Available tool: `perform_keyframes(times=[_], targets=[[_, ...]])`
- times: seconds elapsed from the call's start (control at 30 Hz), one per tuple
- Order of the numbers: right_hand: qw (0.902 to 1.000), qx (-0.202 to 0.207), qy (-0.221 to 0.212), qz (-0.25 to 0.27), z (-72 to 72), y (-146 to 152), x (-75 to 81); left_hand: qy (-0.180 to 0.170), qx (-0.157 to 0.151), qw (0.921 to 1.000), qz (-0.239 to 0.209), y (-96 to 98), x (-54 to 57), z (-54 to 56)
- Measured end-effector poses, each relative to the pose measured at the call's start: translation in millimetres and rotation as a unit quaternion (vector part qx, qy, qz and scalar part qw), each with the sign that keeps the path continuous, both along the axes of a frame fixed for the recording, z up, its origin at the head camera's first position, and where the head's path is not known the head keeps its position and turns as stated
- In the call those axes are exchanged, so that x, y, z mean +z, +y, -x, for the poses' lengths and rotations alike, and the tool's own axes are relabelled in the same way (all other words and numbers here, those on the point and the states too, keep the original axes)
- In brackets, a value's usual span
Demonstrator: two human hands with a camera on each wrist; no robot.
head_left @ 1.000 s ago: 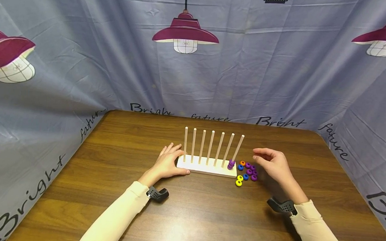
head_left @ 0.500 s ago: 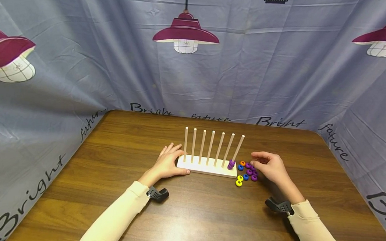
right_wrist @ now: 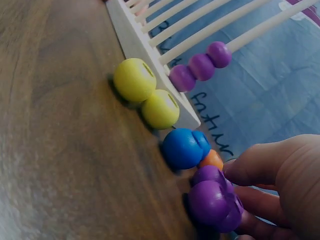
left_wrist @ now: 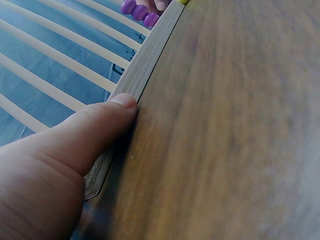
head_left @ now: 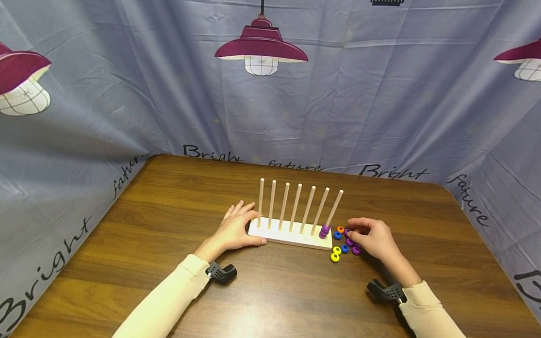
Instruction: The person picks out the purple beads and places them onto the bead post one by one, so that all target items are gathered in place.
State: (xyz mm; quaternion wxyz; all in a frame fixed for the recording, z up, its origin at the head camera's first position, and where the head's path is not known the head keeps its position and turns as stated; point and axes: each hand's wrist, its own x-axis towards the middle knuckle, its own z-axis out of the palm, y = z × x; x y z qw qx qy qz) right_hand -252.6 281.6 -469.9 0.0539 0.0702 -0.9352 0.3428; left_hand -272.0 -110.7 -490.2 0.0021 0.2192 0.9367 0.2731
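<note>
A pale wooden peg stand [head_left: 289, 236] carries a row of upright pegs. Three purple beads [right_wrist: 201, 67] are stacked on its rightmost peg. My left hand [head_left: 231, 231] holds the stand's left end, the thumb [left_wrist: 117, 107] pressed along the front edge and the fingers behind. Over the loose beads at the stand's right end is my right hand [head_left: 377, 240], thumb and index finger apart around the purple beads [right_wrist: 212, 200]; the wrist view hides whether they touch one. Beside these lie an orange bead [head_left: 340, 229], blue beads [head_left: 345, 249] and two yellow beads [right_wrist: 135, 80].
The brown wooden table [head_left: 262, 298] extends around the stand on all sides. Blue-grey curtains [head_left: 349, 91] printed with lamps and lettering hang behind and at both sides. A black wrist device [head_left: 386, 291] sits on each forearm.
My right hand has moved left and lower, down to the purple beads, and now covers some of them. The left hand and the stand have stayed in place.
</note>
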Motion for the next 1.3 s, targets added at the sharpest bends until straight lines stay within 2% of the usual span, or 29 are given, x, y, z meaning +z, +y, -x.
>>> perform_keyframes(times=[0.27, 0.7, 1.0, 1.3], targets=[[0.9999, 0.002, 0.014, -0.009, 2.1, -0.7, -2.0, 0.011, 0.000, 0.9999, -0.005, -0.1, 0.6, 0.0], [0.9999, 0.006, 0.008, -0.012, 1.1, -1.1, -3.0, 0.005, 0.000, 1.0000, 0.001, -0.3, -1.9, 1.2], [0.9997, 0.011, 0.008, -0.021, -0.5, -1.7, -4.5, 0.020, -0.004, 0.9997, -0.009, 0.2, -1.9, -0.5], [0.9992, 0.014, 0.021, -0.031, -1.9, -2.9, -6.0, 0.021, -0.002, 0.9997, -0.013, 0.6, -0.4, -1.9]])
